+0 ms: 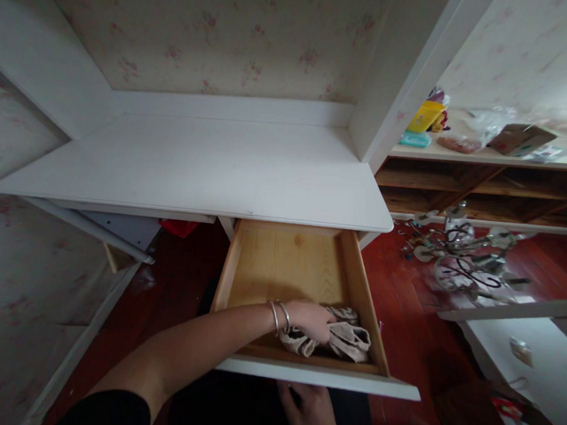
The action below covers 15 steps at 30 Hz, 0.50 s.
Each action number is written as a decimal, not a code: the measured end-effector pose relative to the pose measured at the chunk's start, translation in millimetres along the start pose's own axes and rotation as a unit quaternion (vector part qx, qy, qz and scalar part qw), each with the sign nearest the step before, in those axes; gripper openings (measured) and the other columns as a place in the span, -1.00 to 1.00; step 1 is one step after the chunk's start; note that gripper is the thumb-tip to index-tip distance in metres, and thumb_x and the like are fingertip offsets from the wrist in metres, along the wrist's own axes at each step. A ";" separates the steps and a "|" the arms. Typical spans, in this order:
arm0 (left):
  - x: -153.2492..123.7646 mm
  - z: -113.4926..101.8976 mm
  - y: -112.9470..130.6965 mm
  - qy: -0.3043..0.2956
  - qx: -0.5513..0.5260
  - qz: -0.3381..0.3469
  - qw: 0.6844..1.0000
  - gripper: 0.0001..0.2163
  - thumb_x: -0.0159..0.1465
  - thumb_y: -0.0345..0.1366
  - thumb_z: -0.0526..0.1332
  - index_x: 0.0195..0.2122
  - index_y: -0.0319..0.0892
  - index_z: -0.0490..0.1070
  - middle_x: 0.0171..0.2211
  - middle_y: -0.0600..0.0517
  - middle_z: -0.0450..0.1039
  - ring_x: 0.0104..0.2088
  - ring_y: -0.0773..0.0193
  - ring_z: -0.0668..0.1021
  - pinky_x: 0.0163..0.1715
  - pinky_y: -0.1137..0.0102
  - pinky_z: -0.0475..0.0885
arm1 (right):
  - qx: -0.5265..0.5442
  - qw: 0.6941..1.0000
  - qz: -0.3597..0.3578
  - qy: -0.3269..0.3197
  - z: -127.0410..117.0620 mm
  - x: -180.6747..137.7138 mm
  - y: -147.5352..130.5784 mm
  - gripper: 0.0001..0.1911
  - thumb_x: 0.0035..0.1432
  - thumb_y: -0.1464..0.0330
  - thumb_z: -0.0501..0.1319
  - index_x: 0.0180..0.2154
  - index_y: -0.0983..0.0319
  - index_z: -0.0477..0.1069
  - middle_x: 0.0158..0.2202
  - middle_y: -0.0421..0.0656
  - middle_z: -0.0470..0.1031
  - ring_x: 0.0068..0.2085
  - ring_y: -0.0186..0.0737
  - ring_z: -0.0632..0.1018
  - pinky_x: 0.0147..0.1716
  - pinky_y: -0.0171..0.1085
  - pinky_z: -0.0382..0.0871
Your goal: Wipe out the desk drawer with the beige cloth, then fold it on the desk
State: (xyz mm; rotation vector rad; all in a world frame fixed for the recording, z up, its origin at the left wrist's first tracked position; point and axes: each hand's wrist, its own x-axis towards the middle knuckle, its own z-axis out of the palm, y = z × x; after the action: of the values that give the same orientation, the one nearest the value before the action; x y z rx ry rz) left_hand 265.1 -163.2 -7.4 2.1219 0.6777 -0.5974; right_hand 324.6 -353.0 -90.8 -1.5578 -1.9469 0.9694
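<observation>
My left hand (310, 319), with two silver bangles at the wrist, reaches into an open wooden drawer (284, 258). Its fingers are closed on a crumpled beige cloth (349, 341) with dark markings, bunched in the drawer's front right corner. Part of the cloth is hidden under the hand. Just below the white drawer front (319, 377), my right hand (311, 416) grips the front from outside. The front's lower edge hides its fingertips.
A white desk top (218, 168) extends above the drawer. On the red wooden floor (399, 300) at right lies a metal chandelier (476, 254). Behind it, a low shelf unit (492, 180) bears a yellow container (426, 116) and a cardboard box (522, 138). White furniture (522, 356) stands lower right.
</observation>
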 end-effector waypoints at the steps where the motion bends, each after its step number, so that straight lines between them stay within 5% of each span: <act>1: -1.9 1.3 -4.3 0.006 -0.019 -0.007 1.000 -0.56 0.13 -0.09 0.21 0.04 -0.04 0.45 -0.01 -0.09 0.54 -0.11 0.02 0.58 -0.25 0.31 0.46 | 0.001 1.000 -0.002 0.002 0.7 0.1 0.6 -0.65 0.37 0.21 0.05 -0.22 0.10 0.61 -0.19 -0.14 0.64 -0.12 -0.07 0.61 -0.05 -0.18 0.42; 12: -84.5 28.3 -64.3 0.091 -0.067 -0.057 0.992 -0.70 0.20 -0.11 0.17 -0.08 0.00 0.50 -0.06 0.02 0.56 -0.12 0.09 0.59 -0.22 0.34 0.45 | -0.011 1.000 -0.027 0.003 4.0 -1.1 7.5 -0.70 0.36 0.24 0.09 -0.22 0.08 0.61 -0.20 -0.18 0.64 -0.14 -0.09 0.62 -0.07 -0.20 0.45; 15: -102.6 33.5 -77.8 0.119 -0.019 -0.068 0.990 -0.76 0.17 -0.27 0.18 -0.14 -0.02 0.50 -0.13 0.03 0.56 -0.14 0.12 0.58 -0.20 0.34 0.45 | -0.013 0.999 -0.036 0.003 2.7 -0.2 7.5 -0.72 0.35 0.25 0.11 -0.20 0.07 0.61 -0.19 -0.19 0.64 -0.14 -0.09 0.62 -0.08 -0.21 0.46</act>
State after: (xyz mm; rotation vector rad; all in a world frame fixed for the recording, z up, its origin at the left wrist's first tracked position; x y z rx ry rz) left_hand 132.7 -176.1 -6.1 2.1426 0.9650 -0.4040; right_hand 327.4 -353.0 -98.3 -1.4911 -2.0065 0.9122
